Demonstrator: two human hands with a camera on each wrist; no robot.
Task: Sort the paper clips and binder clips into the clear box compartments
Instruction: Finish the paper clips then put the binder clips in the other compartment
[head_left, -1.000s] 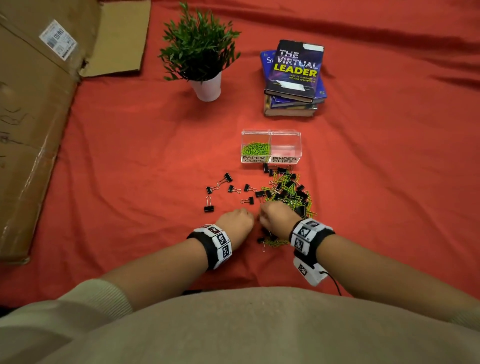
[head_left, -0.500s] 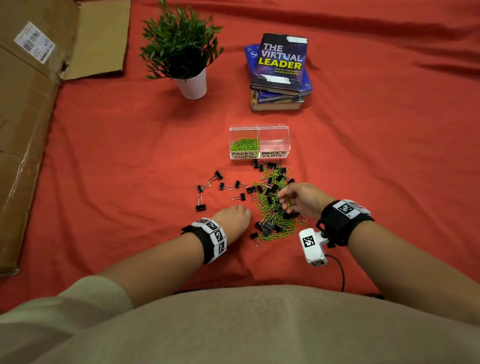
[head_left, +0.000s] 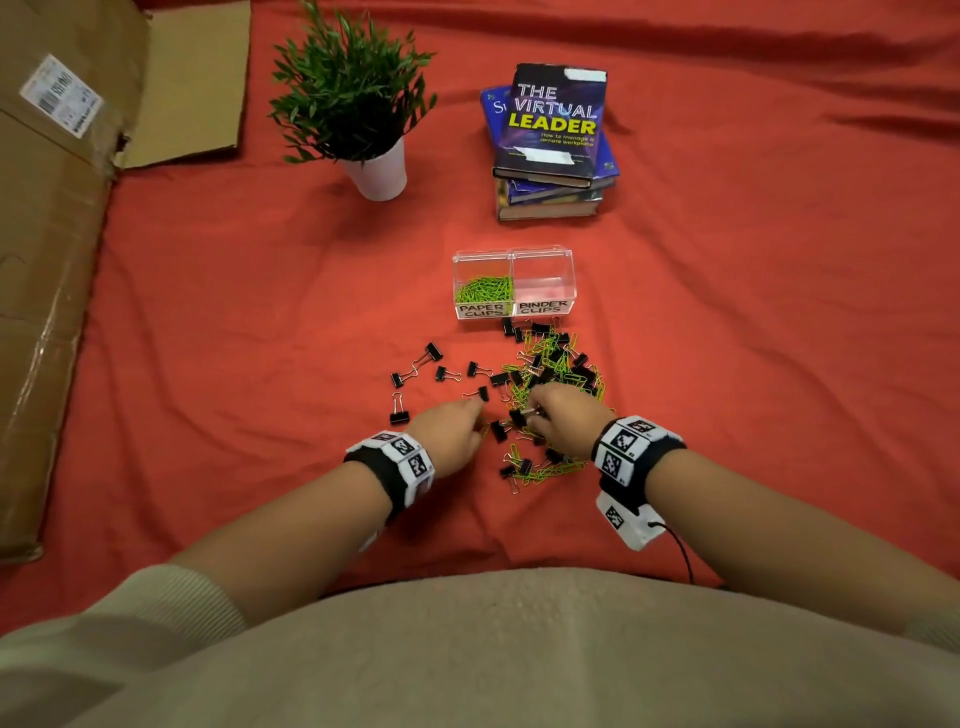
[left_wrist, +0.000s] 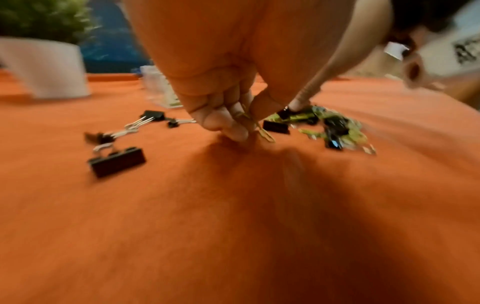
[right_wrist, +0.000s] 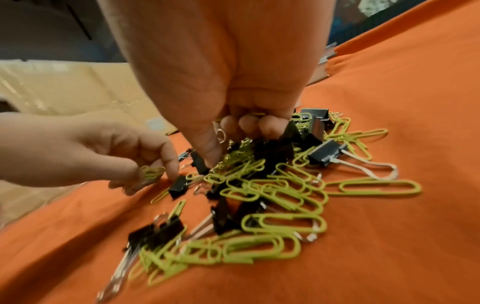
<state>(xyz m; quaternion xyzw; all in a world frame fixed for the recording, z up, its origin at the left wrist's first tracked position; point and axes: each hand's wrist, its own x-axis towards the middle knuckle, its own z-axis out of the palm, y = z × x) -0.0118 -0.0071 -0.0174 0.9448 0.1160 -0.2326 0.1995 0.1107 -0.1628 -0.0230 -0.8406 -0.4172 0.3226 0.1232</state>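
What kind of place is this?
Probably a room at home or an office: a red cloth covers the surface, with a stack of books, a potted plant and flattened cardboard.

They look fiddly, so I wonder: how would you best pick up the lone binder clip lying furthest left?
Probably pinch the binder clip by its black body, from above: it lies flat, apart from the others, handles pointing away, leaving both sides free.
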